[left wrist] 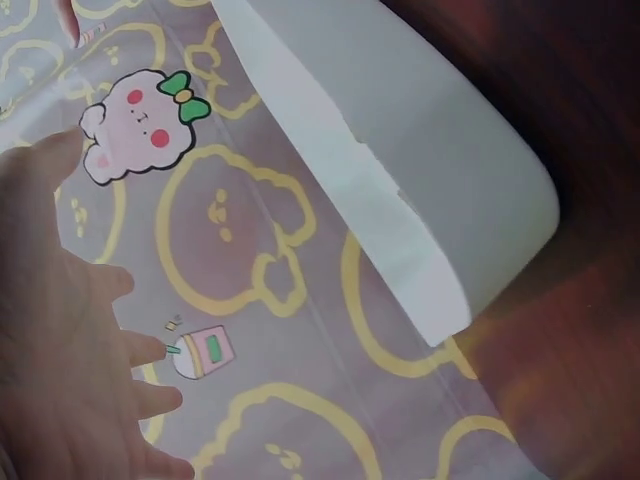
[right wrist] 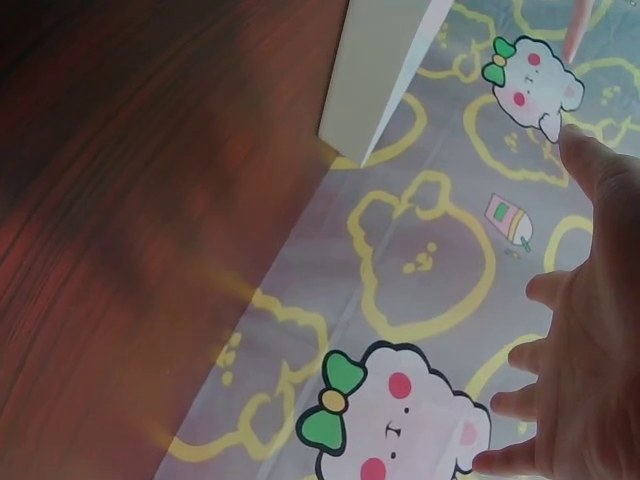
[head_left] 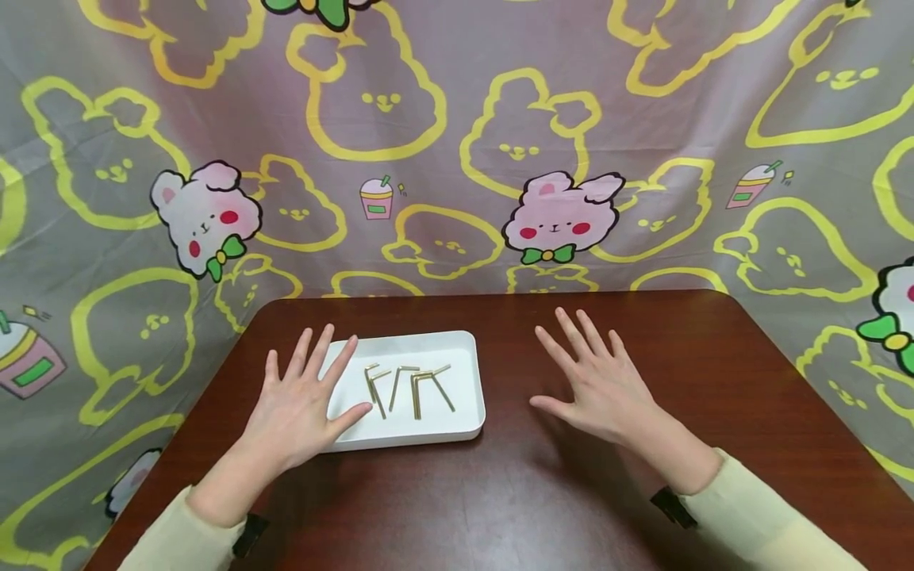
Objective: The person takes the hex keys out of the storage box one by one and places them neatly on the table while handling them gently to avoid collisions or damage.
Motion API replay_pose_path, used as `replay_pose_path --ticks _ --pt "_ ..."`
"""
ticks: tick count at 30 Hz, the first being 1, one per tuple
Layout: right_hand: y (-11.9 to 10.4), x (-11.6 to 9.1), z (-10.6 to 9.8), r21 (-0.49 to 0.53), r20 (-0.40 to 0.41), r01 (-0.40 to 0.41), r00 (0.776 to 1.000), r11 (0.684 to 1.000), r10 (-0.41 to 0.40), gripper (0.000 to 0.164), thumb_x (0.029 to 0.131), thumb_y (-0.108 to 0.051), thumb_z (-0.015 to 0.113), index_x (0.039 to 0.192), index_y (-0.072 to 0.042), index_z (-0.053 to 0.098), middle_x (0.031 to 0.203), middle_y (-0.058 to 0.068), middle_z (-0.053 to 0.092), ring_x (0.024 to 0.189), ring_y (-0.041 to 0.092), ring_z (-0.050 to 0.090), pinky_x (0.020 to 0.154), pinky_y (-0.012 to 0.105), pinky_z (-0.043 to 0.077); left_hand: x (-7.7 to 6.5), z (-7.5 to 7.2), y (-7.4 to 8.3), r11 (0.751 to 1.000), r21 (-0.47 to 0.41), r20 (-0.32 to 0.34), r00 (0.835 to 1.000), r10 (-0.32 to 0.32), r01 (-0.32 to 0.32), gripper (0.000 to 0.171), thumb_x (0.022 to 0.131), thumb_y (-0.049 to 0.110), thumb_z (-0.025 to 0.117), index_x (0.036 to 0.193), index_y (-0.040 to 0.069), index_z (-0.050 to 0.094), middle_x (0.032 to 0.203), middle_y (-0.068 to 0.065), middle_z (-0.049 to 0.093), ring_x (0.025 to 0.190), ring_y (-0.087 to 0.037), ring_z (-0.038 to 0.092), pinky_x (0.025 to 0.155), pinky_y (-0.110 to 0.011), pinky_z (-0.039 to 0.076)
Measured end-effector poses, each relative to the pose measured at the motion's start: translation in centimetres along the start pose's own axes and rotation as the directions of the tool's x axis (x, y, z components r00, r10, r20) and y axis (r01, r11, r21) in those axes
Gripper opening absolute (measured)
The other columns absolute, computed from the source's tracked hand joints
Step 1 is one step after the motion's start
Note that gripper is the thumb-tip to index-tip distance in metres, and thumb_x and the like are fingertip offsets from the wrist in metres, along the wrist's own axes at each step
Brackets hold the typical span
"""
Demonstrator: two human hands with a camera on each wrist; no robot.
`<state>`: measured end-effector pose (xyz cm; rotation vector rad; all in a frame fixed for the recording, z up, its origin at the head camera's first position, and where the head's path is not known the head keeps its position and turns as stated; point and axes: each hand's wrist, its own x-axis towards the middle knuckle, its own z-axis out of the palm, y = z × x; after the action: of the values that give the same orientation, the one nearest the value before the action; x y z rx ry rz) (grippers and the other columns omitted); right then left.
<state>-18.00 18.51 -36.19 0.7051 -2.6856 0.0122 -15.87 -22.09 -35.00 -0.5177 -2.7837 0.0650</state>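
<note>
A shallow white tray (head_left: 467, 388) sits left of centre on the table, and several brass-coloured L-shaped hex keys (head_left: 416, 396) lie loosely inside it. My left hand (head_left: 296, 408), fingers spread straight, hovers over the tray's left end and hides part of it. To the right of the tray, my right hand (head_left: 603, 388) is held above the table, its fingers also spread and nothing in it. In the left wrist view the tray's outer wall (left wrist: 430, 160) stands beside the left hand (left wrist: 70, 330). The right wrist view shows the right hand (right wrist: 590, 340) apart from the tray (right wrist: 375, 75).
The dark brown wooden table (head_left: 500, 500) has rounded far corners. Behind it and along both sides hangs a grey curtain (head_left: 443, 103) printed with yellow outlines and cartoon bunnies. A black strap (head_left: 673, 507) shows at the right sleeve, another (head_left: 250, 535) at the left.
</note>
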Motion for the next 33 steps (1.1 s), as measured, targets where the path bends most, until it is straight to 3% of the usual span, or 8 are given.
replay_pose_path --ticks 12,22,29,33 --pt "-0.7 1.2 0.5 0.019 0.033 0.039 0.999 0.999 -0.039 0.09 0.084 -0.07 0.054 0.154 -0.02 0.029 0.161 0.013 0.013 0.144 0.037 0.015 0.105 0.065 0.025 0.5 1.3 -2.2 0.986 -0.132 0.121 0.989 -0.085 0.101 0.093 0.088 0.068 0.05 0.158 0.02 0.011 0.161 -0.018 0.01 0.143 -0.045 0.009 0.1 -0.077 0.01" --pt "-1.5 2.4 1.4 0.041 0.046 0.077 0.996 0.996 -0.078 0.088 0.085 -0.072 0.049 0.155 -0.022 0.027 0.161 0.012 0.014 0.144 0.037 0.017 0.106 0.063 0.027 0.9 2.1 -4.0 0.962 -0.233 0.157 0.982 -0.103 0.139 0.091 0.09 0.066 0.049 0.158 0.018 0.01 0.16 -0.021 0.01 0.142 -0.048 0.01 0.097 -0.079 0.012" --pt "-2.2 3.3 1.7 0.051 0.06 0.09 0.994 0.995 -0.093 0.088 0.086 -0.071 0.05 0.155 -0.023 0.026 0.161 0.012 0.014 0.145 0.036 0.016 0.106 0.062 0.027 1.2 2.2 -5.2 0.937 -0.294 0.196 0.971 -0.136 0.19 0.092 0.091 0.066 0.047 0.158 0.017 0.006 0.159 -0.023 0.008 0.141 -0.049 0.011 0.097 -0.079 0.013" --pt "-2.5 3.6 2.0 0.06 0.075 0.098 0.992 0.993 -0.102 0.087 0.086 -0.07 0.051 0.156 -0.022 0.025 0.161 0.013 0.016 0.145 0.036 0.016 0.107 0.062 0.027 1.5 2.0 -5.5 0.905 -0.362 0.226 0.963 -0.147 0.223 0.092 0.092 0.064 0.048 0.158 0.016 0.005 0.159 -0.024 0.007 0.142 -0.049 0.009 0.098 -0.079 0.011"
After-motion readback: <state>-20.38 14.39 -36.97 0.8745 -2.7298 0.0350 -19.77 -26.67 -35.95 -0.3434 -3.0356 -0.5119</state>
